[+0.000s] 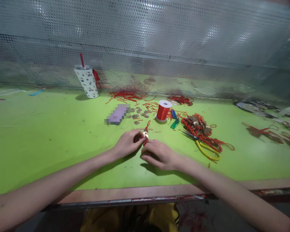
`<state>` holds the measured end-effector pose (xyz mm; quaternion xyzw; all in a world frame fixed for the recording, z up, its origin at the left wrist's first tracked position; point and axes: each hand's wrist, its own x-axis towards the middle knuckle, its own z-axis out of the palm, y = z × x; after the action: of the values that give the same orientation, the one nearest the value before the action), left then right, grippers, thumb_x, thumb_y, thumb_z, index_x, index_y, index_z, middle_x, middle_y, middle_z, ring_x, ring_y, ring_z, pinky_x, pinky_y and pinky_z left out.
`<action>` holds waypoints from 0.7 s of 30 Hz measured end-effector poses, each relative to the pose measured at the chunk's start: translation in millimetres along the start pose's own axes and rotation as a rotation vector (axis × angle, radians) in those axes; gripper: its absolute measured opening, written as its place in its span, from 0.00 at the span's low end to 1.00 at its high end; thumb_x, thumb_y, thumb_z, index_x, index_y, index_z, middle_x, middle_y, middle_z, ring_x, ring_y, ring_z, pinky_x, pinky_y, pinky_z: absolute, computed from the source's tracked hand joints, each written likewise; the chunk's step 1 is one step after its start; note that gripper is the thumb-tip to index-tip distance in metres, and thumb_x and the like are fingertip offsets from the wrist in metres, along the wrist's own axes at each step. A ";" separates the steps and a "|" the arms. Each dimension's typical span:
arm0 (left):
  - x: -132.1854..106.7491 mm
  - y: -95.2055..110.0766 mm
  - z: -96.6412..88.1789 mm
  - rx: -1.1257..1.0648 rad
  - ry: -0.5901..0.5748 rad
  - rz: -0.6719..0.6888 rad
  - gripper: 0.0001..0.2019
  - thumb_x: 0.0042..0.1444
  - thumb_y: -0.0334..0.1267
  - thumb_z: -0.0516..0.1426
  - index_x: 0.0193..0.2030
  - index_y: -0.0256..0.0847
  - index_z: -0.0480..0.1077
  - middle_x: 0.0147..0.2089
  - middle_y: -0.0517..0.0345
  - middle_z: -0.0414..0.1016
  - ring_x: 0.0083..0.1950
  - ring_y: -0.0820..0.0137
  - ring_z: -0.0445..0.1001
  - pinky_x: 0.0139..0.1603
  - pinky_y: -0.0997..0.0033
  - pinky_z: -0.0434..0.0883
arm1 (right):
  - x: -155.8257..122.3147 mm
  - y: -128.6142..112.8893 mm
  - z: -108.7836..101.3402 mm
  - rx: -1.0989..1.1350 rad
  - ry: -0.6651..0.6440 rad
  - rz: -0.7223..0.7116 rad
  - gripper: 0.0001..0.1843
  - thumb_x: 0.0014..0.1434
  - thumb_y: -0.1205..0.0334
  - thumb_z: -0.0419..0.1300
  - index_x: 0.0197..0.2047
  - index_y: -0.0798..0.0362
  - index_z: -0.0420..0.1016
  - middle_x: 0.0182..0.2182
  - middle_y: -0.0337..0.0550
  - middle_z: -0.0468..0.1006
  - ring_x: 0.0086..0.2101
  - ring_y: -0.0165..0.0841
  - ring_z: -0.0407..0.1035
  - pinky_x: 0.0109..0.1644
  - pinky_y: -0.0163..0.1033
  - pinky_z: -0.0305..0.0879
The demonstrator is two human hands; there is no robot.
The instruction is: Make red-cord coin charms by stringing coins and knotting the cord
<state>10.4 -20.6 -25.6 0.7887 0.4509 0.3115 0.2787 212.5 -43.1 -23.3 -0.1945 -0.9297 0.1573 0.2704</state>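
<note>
Between my hands, low over the green tabletop, is a string of coins knotted with red cord, a red loop at its far end. My left hand pinches its left side between thumb and fingers. From the near right, my right hand has its fingers curled at the cord's lower end; the fingertips partly hide what they grip. Just beyond lie several loose coins. A spool of red cord stands upright behind my right hand.
Yellow-handled scissors lie right of my hands, against a pile of corded coins. Green and blue lighters are by the spool. A blurred-out phone and a tumbler with a straw stand leftward. Perforated metal backs the table.
</note>
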 end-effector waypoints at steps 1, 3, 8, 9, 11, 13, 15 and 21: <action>-0.2 0.4 -0.4 -0.011 -0.004 0.001 0.09 0.61 0.40 0.56 0.37 0.38 0.74 0.31 0.57 0.76 0.29 0.71 0.69 0.31 0.72 0.63 | 0.4 2.4 -0.3 0.027 0.054 0.074 0.09 0.71 0.61 0.52 0.39 0.53 0.70 0.33 0.45 0.76 0.33 0.34 0.66 0.40 0.40 0.64; -0.3 0.5 -0.8 -0.018 -0.005 -0.002 0.08 0.60 0.40 0.57 0.37 0.38 0.74 0.31 0.57 0.77 0.29 0.70 0.69 0.31 0.72 0.64 | 1.2 8.4 -0.7 0.052 0.183 0.239 0.09 0.71 0.61 0.53 0.38 0.53 0.69 0.31 0.43 0.75 0.32 0.33 0.66 0.38 0.39 0.63; 0.9 -0.8 0.1 -0.063 -0.022 -0.020 0.07 0.58 0.39 0.57 0.37 0.38 0.73 0.32 0.58 0.77 0.29 0.71 0.69 0.30 0.73 0.64 | 1.5 19.0 1.8 0.036 0.262 0.451 0.11 0.67 0.56 0.60 0.34 0.52 0.68 0.33 0.43 0.74 0.35 0.36 0.67 0.41 0.42 0.65; 1.3 -0.8 0.1 -0.075 -0.024 -0.020 0.06 0.58 0.38 0.57 0.37 0.39 0.73 0.32 0.58 0.77 0.29 0.71 0.69 0.30 0.73 0.64 | 1.2 19.5 2.9 0.027 0.251 0.460 0.11 0.66 0.55 0.61 0.34 0.52 0.68 0.34 0.43 0.74 0.36 0.37 0.68 0.42 0.43 0.65; 1.9 -0.5 -0.2 -0.097 -0.030 -0.007 0.06 0.57 0.37 0.56 0.38 0.38 0.73 0.33 0.57 0.77 0.30 0.71 0.69 0.31 0.72 0.65 | 0.8 19.2 4.7 0.013 0.238 0.464 0.09 0.64 0.57 0.62 0.35 0.51 0.68 0.35 0.44 0.74 0.38 0.38 0.68 0.44 0.44 0.66; 2.2 -0.2 -1.0 -0.109 -0.045 0.021 0.07 0.57 0.35 0.55 0.39 0.38 0.74 0.34 0.56 0.78 0.32 0.69 0.71 0.34 0.72 0.67 | 0.6 18.4 5.7 0.024 0.236 0.456 0.07 0.63 0.61 0.61 0.35 0.52 0.68 0.35 0.44 0.74 0.38 0.37 0.68 0.44 0.43 0.66; 2.3 -0.1 -1.9 -0.106 -0.060 0.042 0.07 0.57 0.34 0.55 0.37 0.38 0.75 0.34 0.56 0.78 0.34 0.68 0.72 0.36 0.71 0.67 | 0.7 17.9 5.7 0.048 0.232 0.452 0.05 0.63 0.64 0.59 0.35 0.52 0.68 0.34 0.43 0.74 0.37 0.37 0.68 0.43 0.43 0.65; 0.6 0.9 -3.9 -0.114 -0.070 0.014 0.07 0.57 0.35 0.56 0.35 0.38 0.76 0.32 0.56 0.78 0.32 0.69 0.70 0.34 0.71 0.65 | -1.3 19.8 5.3 0.091 0.258 0.437 0.03 0.62 0.66 0.59 0.36 0.53 0.69 0.34 0.44 0.74 0.37 0.37 0.68 0.42 0.42 0.65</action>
<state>8.3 -19.9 -22.3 0.7852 0.4168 0.3108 0.3363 215.9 -27.4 -36.0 -0.3969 -0.8154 0.2277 0.3548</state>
